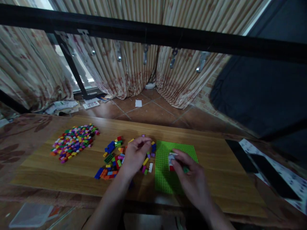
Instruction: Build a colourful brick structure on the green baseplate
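Note:
Over the green studded baseplate (pixel 163 182), my right hand (pixel 192 175) is closed around a small white-and-red brick build (pixel 171 161), thumb and fingers on its sides. A bit of darker green shows under that hand, mostly hidden. My left hand (pixel 136 156) hovers above a loose spread of larger toy bricks, its thumb and fingertips pinched together; what they hold, if anything, is hidden. Close by lie a white brick (pixel 150 167), a yellow brick (pixel 145 161) and a blue brick (pixel 153 147). Blue bricks (pixel 110 147) and orange bricks (pixel 104 173) are farther left.
A heap of small mixed bricks (pixel 74 142) covers the left part of the wooden table (pixel 216 191). Beyond the far edge are a tiled floor and curtains (pixel 139 70). A black bar (pixel 153 28) with hanging metal clips crosses above. Dark panels (pixel 242 156) lie at the right.

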Tool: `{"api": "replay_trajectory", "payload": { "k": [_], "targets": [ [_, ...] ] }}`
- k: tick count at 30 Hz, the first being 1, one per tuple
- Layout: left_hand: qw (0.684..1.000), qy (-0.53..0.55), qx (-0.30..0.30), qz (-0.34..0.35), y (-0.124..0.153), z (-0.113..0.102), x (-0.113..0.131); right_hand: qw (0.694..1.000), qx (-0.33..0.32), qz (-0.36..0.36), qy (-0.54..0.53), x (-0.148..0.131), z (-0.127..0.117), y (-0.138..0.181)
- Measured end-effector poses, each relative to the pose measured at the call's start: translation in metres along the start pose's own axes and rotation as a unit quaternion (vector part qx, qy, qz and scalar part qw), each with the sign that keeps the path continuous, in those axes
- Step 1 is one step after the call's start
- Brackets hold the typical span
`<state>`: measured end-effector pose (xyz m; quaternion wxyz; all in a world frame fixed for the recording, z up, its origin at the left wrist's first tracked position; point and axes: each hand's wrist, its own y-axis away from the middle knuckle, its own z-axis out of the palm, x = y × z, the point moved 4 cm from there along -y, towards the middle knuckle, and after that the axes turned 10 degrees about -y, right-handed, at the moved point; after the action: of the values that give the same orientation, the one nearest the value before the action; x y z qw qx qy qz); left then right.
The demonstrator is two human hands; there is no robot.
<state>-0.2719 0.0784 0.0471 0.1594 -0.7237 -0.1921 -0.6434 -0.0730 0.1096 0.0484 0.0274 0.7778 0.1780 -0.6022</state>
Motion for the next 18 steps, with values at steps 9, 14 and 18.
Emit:
{"api": "replay_trajectory", "payload": {
  "k": [9,14,18],
  "targets": [
    [0.932,-0.285,-0.110,0.196,0.027,0.073,0.005,0.975,0.059,0.175,-0.126,0.050,-0.052,-0.008],
    [0.898,-0.330,-0.142,0.253,0.032,0.088,0.005,0.971,0.019,0.195,-0.135,0.045,-0.041,-0.007],
    [0.887,-0.349,-0.140,0.269,0.034,0.093,0.004,0.977,0.002,0.178,-0.114,0.047,-0.037,-0.008]
  ]
}}
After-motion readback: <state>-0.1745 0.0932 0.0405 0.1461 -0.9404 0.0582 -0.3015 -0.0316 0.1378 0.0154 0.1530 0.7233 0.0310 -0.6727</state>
